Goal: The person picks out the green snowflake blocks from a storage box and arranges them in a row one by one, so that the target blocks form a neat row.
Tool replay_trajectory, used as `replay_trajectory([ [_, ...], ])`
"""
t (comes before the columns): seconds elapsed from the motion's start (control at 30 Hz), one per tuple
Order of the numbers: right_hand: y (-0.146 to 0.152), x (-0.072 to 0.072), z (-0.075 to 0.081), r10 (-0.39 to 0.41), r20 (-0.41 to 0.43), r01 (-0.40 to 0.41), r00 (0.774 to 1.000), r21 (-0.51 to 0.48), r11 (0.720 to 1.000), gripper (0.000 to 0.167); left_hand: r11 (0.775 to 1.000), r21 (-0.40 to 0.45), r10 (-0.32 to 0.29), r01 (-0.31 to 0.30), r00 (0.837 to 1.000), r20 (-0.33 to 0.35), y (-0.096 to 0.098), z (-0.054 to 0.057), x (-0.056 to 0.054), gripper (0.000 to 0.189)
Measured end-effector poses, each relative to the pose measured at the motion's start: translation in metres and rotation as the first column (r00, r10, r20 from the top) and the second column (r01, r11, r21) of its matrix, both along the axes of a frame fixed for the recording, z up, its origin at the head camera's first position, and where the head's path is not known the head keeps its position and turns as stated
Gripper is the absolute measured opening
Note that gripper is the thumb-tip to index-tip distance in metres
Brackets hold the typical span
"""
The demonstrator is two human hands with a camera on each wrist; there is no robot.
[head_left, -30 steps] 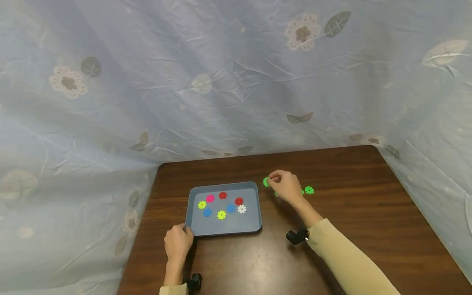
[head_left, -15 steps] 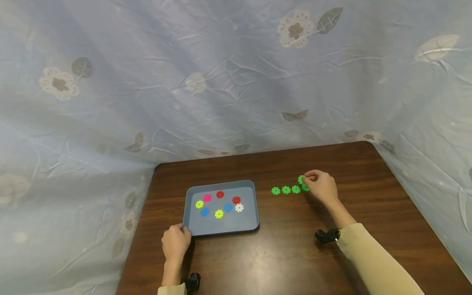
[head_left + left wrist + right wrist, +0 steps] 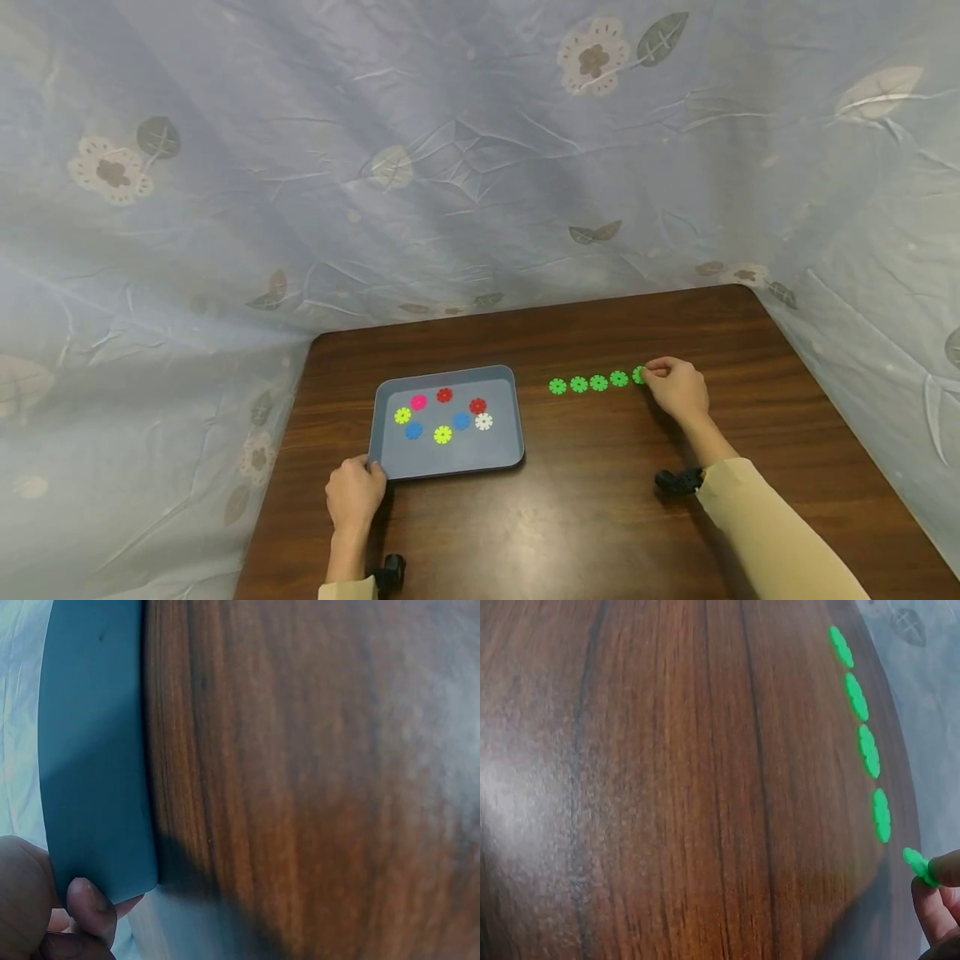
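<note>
My right hand [image 3: 681, 390] pinches a green snowflake disc [image 3: 916, 862] between thumb and fingertips, at the right end of a row of matching green discs [image 3: 597, 383] on the table. In the right wrist view the pinched disc looks tilted and a little apart from the last disc [image 3: 882, 815] of the row. My left hand [image 3: 355, 497] grips the near left corner of a grey-blue tray [image 3: 468, 460]. The left wrist view has the thumb against the tray's outer wall [image 3: 97, 750]; some of the fingers are hidden.
Inside the tray lie several loose discs: yellow [image 3: 442, 434], blue [image 3: 414, 430], red [image 3: 477, 406], pink [image 3: 418, 402] and white [image 3: 483, 422]. The brown wooden table [image 3: 585, 517] ends at a patterned curtain [image 3: 480, 208] behind and at the sides.
My right hand has moved right, from near the tray to the row's right end, carrying a green disc. The left hand has kept its grip on the tray corner.
</note>
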State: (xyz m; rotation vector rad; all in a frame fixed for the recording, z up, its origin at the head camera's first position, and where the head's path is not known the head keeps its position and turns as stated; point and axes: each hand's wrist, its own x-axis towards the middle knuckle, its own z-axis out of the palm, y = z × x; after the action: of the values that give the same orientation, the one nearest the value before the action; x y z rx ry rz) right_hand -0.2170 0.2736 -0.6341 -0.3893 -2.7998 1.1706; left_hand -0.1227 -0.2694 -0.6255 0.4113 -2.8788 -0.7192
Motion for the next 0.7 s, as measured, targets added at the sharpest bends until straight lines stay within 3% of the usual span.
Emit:
replay_trajectory([
  [0.43, 0.003, -0.002, -0.01, -0.03, 0.099, 0.026, 0.995, 0.043, 0.999, 0.031, 1.0, 0.016, 0.005, -0.005, 1.0, 0.023, 0.003, -0.002, 0.0, 0.022],
  [0.7, 0.0, -0.008, -0.013, -0.02, 0.069, 0.013, 0.997, 0.099, 0.995, 0.031, 1.0, -0.001, 0.022, -0.022, 1.0, 0.011, 0.001, -0.002, 0.0, 0.023],
])
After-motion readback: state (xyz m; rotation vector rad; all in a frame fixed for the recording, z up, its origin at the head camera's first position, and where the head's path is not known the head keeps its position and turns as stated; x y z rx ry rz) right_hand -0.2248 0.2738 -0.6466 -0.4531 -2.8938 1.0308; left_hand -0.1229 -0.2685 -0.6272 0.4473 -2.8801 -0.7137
